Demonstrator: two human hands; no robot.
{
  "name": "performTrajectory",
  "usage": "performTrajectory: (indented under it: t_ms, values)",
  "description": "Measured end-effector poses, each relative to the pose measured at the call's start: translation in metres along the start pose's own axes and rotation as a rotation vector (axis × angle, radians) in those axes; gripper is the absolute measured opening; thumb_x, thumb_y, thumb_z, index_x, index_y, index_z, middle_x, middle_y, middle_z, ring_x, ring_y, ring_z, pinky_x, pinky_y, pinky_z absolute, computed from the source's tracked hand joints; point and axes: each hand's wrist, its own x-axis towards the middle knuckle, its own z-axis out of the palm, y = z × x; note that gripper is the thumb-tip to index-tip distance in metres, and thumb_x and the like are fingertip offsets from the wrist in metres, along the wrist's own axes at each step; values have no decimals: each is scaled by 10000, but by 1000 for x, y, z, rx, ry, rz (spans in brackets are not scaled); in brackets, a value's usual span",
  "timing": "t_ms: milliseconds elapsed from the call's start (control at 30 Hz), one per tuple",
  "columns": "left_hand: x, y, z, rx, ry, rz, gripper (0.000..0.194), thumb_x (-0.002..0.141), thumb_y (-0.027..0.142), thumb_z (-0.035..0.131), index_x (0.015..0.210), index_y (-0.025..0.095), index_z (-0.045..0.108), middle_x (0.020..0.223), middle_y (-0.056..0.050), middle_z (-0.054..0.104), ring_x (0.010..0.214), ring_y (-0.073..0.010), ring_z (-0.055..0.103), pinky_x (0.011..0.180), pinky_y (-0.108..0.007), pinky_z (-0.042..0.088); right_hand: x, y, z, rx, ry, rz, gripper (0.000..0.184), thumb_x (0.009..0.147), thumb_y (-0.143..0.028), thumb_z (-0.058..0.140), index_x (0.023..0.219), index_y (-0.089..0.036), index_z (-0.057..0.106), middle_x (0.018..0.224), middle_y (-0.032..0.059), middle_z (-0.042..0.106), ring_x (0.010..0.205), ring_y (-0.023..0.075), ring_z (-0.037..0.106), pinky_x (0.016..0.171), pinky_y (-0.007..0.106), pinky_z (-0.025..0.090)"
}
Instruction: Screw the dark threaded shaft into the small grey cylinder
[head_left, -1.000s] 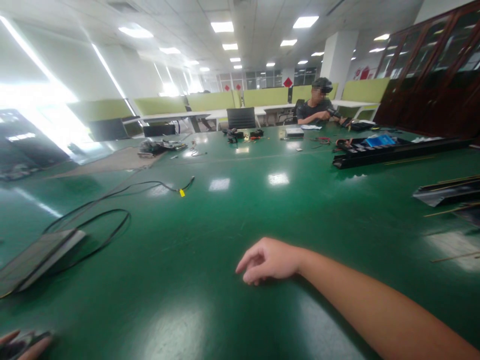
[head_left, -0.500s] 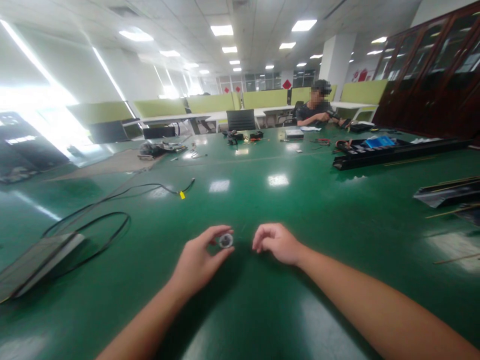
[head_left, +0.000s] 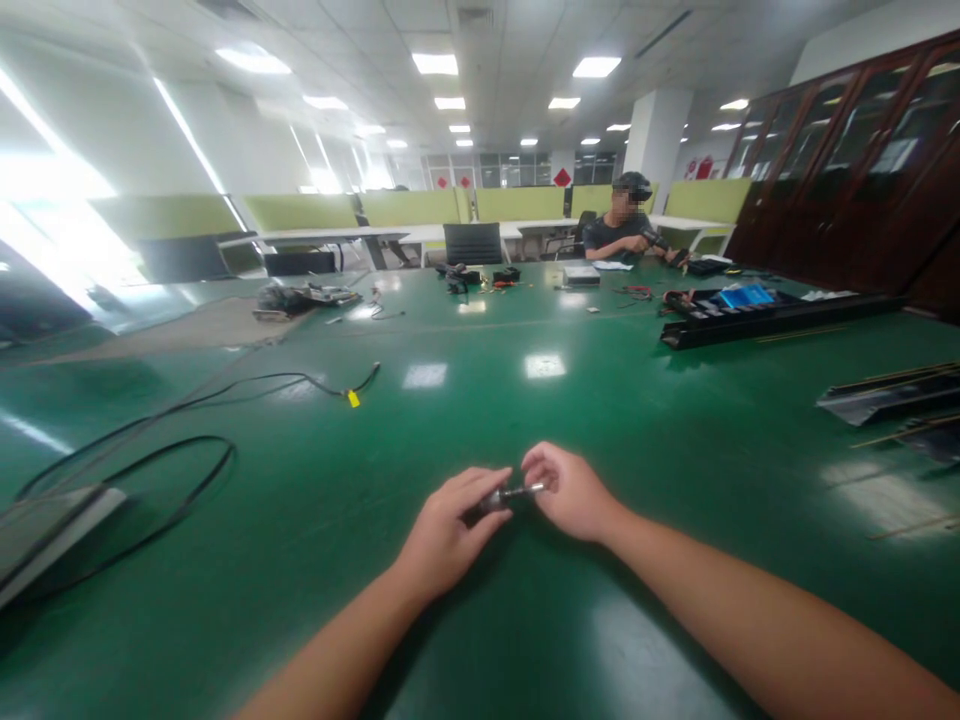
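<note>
In the middle of the head view, my left hand [head_left: 454, 525] is closed round a short, dark cylindrical tool [head_left: 493, 500]. A thin metal shaft [head_left: 519, 491] sticks out of it to the right and ends in a bright silver tip. My right hand [head_left: 570, 490] has its fingers curled in at that tip. Whether they pinch the tip or a small separate piece cannot be made out. Both hands are just above the green tabletop [head_left: 360, 620].
At the left lie a black cable [head_left: 225, 460] with a yellow tag [head_left: 354, 398] and a flat grey panel [head_left: 60, 530]. Black metal channels [head_left: 885, 395] and thin rods are on the right. A long black tray [head_left: 780, 318] holds parts. Across the table sits a person [head_left: 619, 235].
My left hand has come in from the lower left with the tool, which has turned to point rightward at my right hand. My right hand has shifted slightly right. The view has turned a little.
</note>
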Motion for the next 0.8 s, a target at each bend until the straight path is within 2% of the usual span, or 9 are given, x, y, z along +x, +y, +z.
performTrajectory:
  t_ms: [133, 200, 367, 567, 800]
  values:
    - [-4, 3, 0, -12, 89, -132, 306, 796, 232, 722, 1089, 203, 639, 1041, -54, 701, 956, -199, 662, 869, -327, 532, -11, -7, 2, -73, -24, -47, 509, 655, 19, 559, 1117, -194, 557, 944, 35, 650, 725, 129, 609, 631, 212, 456]
    - [-5, 4, -2, -31, 90, -147, 225, 795, 244, 718, 1003, 196, 649, 988, -45, 706, 913, -197, 667, 827, -317, 532, -16, -13, 4, -118, -21, -104, 487, 679, -2, 572, 1123, -203, 563, 962, 36, 657, 768, 143, 619, 674, 227, 468]
    - [-4, 6, -2, -62, 45, -131, 217, 806, 277, 713, 1003, 202, 659, 961, -37, 712, 870, -193, 671, 794, -306, 518, -22, -25, 4, -185, -34, -154, 340, 718, -71, 620, 1028, -209, 601, 928, 27, 666, 757, 160, 617, 671, 247, 475]
    - [-4, 6, 1, -68, 16, -158, 208, 814, 289, 716, 997, 204, 663, 940, -29, 714, 855, -191, 672, 779, -300, 503, -20, -23, 4, -153, -6, -140, 290, 725, -94, 646, 995, -197, 630, 897, 28, 684, 761, 166, 636, 677, 249, 488]
    - [-4, 5, 2, -82, 21, -158, 233, 802, 299, 736, 1010, 218, 671, 966, -22, 715, 888, -188, 668, 804, -301, 495, -23, -26, 5, -173, 51, -245, 211, 724, -88, 666, 904, -196, 684, 870, 20, 691, 779, 167, 643, 682, 244, 488]
